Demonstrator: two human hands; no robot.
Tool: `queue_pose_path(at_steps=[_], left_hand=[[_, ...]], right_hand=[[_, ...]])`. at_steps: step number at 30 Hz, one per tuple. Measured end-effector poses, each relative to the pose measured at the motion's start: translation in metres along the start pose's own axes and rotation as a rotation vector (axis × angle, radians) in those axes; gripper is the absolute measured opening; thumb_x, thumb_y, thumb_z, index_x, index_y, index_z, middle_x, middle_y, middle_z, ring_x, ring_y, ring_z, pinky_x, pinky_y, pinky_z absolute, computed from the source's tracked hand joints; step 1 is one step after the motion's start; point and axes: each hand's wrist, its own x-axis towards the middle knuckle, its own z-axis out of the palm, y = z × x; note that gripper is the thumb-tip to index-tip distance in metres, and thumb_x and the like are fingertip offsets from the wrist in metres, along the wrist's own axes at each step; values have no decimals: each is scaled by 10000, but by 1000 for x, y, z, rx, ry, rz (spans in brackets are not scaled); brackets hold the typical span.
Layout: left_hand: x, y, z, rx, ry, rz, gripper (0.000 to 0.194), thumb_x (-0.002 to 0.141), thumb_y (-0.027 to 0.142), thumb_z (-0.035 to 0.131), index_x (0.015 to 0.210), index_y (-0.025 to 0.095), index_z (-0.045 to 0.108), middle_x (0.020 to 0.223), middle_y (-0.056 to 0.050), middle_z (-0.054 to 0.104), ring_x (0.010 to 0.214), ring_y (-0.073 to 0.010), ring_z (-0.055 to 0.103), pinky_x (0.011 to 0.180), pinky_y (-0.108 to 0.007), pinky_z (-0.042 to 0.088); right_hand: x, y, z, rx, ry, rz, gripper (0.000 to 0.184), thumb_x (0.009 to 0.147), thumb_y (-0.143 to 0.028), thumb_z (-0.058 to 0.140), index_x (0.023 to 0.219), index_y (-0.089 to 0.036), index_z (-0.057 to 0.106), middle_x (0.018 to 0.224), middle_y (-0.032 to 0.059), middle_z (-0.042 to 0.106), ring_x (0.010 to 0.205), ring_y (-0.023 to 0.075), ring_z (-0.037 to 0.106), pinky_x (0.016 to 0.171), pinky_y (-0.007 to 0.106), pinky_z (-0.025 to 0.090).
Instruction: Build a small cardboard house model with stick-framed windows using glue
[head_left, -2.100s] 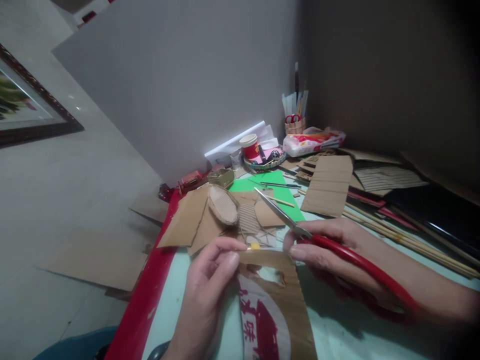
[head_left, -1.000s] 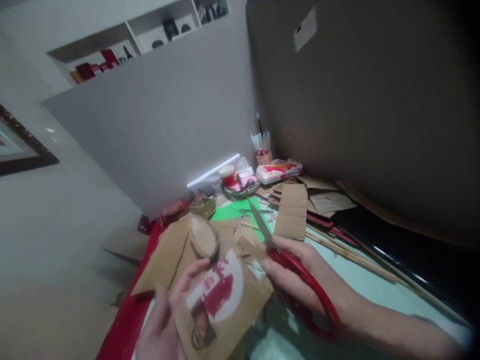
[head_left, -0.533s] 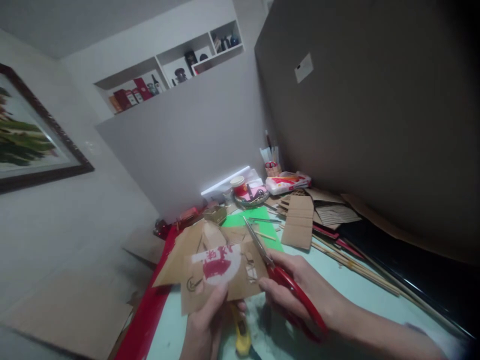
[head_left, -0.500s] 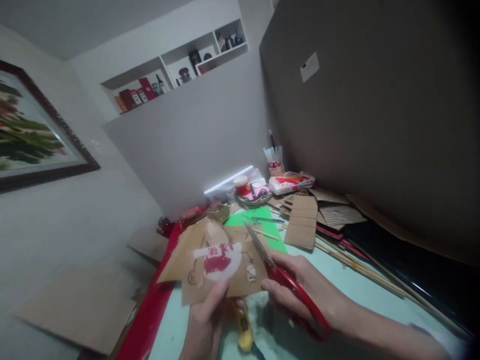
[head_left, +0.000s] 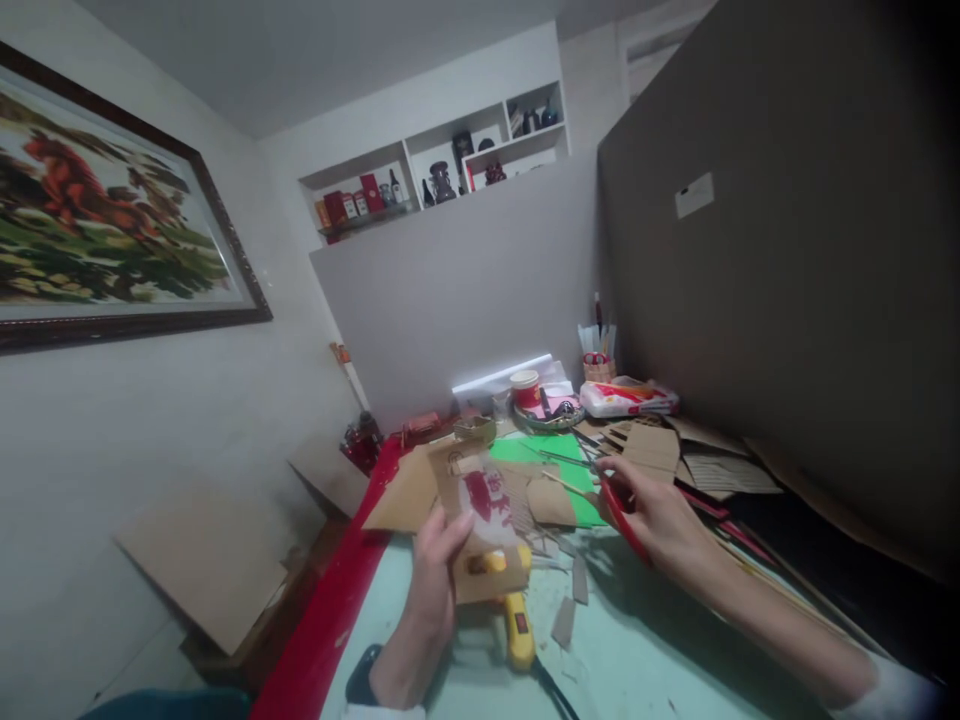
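My left hand (head_left: pixel 436 560) grips a piece of brown cardboard (head_left: pixel 480 520) printed in white and dark red, thumb on its face. In my right hand (head_left: pixel 654 505) is a pair of scissors with red handles (head_left: pixel 619 515); its blades point left over a green sheet (head_left: pixel 544 452), apart from the cardboard. Below and partly behind the held piece lies a yellow glue gun (head_left: pixel 519 632) with a dark cord. Small grey-brown cardboard scraps (head_left: pixel 564 620) lie beside it on the pale green tabletop (head_left: pixel 622 650).
More cardboard pieces (head_left: pixel 651 452) and thin sticks are stacked at the right. Towards the back stand a red and white cup (head_left: pixel 525 388) on a round tray, a plastic packet (head_left: pixel 628 397) and a holder with pens (head_left: pixel 599 368). Grey panels (head_left: pixel 465 300) rise behind and at the right.
The cardboard has been turned in my left hand. My right hand, with the scissors, has moved away from it to the right. The camera view has shifted left, showing more of the painting.
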Motion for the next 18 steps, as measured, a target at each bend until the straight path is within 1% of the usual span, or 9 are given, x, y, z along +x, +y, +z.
queue_pose_path(at_steps=[4,6,9,14,18], left_hand=[[6,2,-7,1,57,-9,227,975,322,686,1137,164,685,1072,-53,727,854,-193,712,737,-371,612],[10,0,-10,5,86,-32,261,973,323,690,1184,170,676,1137,-67,718,906,-209,714,771,-394,617],[15,-6,-13,19,87,-73,311,972,334,691,1240,178,661,1217,-86,704,975,-232,714,814,-429,621],[18,-15,-13,21,80,-116,292,978,343,682,1215,174,665,1163,-77,713,915,-214,715,772,-403,621],[11,-12,-10,-80,89,-109,315,977,337,683,1249,179,652,1207,-86,704,953,-227,715,799,-421,621]], right_hand=[[3,13,4,-118,1,-26,254,1038,-357,647,1219,-179,655,1089,56,702,882,195,698,793,385,608],[4,16,6,-162,-1,-37,255,1037,-345,652,1231,-179,655,1137,67,700,925,205,701,818,399,611],[6,19,8,-216,-2,-42,260,1035,-343,656,1235,-177,655,1163,73,697,946,212,703,827,407,613],[12,22,4,-264,-18,-51,279,1032,-346,661,1255,-178,652,1210,83,688,988,225,701,851,424,612],[14,18,3,-288,-6,-35,290,1030,-348,663,1264,-177,649,1230,87,683,1005,231,700,861,433,611]])
